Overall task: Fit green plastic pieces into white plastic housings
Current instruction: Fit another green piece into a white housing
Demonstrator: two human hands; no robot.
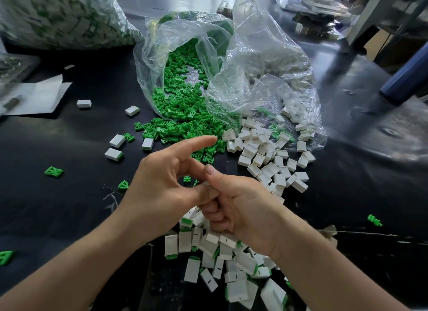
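Note:
My left hand (162, 183) and my right hand (240, 206) meet at the table's middle. Their thumbs and fingers press together around a small white piece (206, 183) that is almost wholly hidden. The left forefinger points out straight. Green plastic pieces (183, 106) spill from an open clear bag (185, 44) just beyond my hands. Empty white housings (266, 160) lie heaped to the right of them. Below my hands lies a pile of white housings with green pieces fitted (222, 259).
The table is black (69, 206). Loose fitted housings (113, 154) and stray green pieces (53, 171) lie at the left. A big filled bag (58, 16) stands at the back left, white paper (39, 97) at the left, a blue tube (407, 79) at the right.

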